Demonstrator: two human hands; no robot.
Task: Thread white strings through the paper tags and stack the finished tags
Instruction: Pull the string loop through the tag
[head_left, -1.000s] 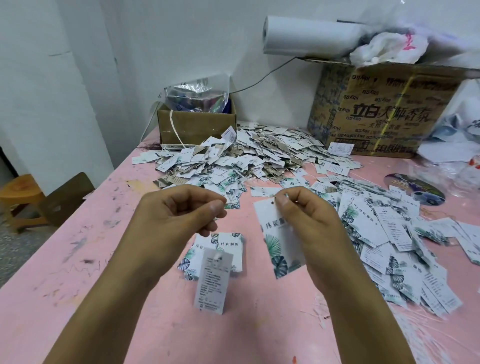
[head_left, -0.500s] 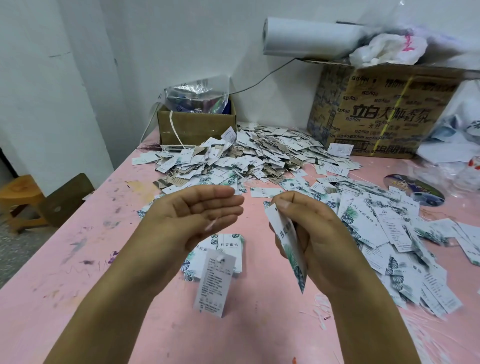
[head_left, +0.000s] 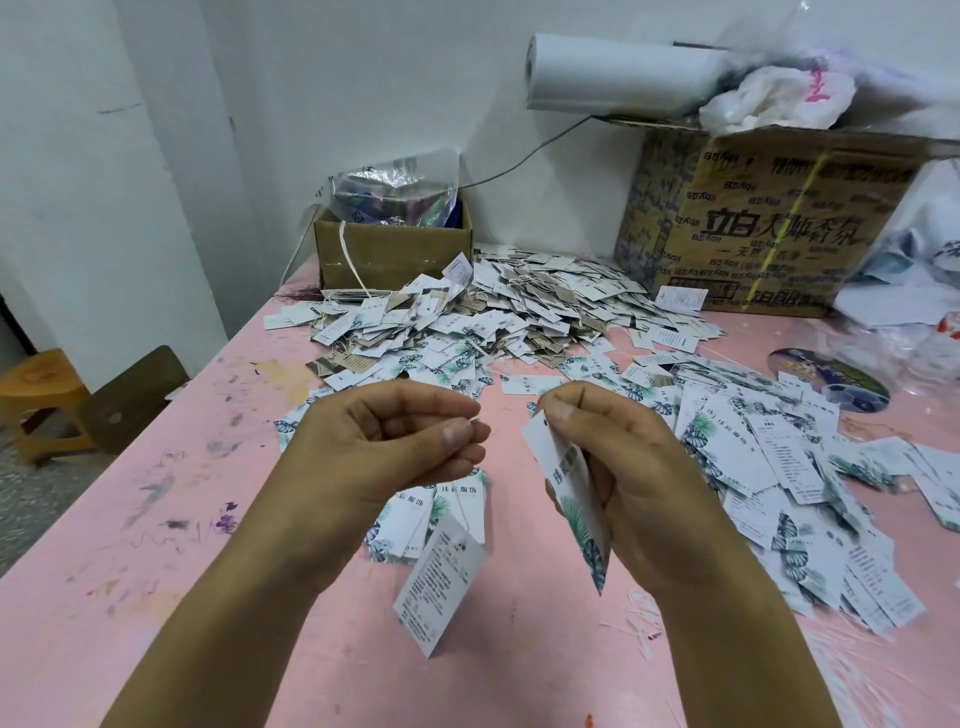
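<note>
Pink table (head_left: 156, 597) carries the work, with both hands raised over its near middle. The left hand (head_left: 384, 447) is curled, thumb and forefinger pinching the end of a white string (head_left: 476, 415) whose tip pokes out to the right. A hanging tag (head_left: 441, 587) with small print dangles below that hand, clear of the table; the thread bearing it is too thin to trace. Just right of it, the right hand (head_left: 618, 467) pinches a leaf-printed tag (head_left: 571, 499) by its top corner beside the punched hole, the tag pointing down edge-on. Under the hands a small stack (head_left: 441, 512) of tags lies flat. A big heap (head_left: 493, 317) of tags fills the far middle and a spread of tags (head_left: 779, 467) covers the right. Loose strings (head_left: 639, 618) lie near right.
</note>
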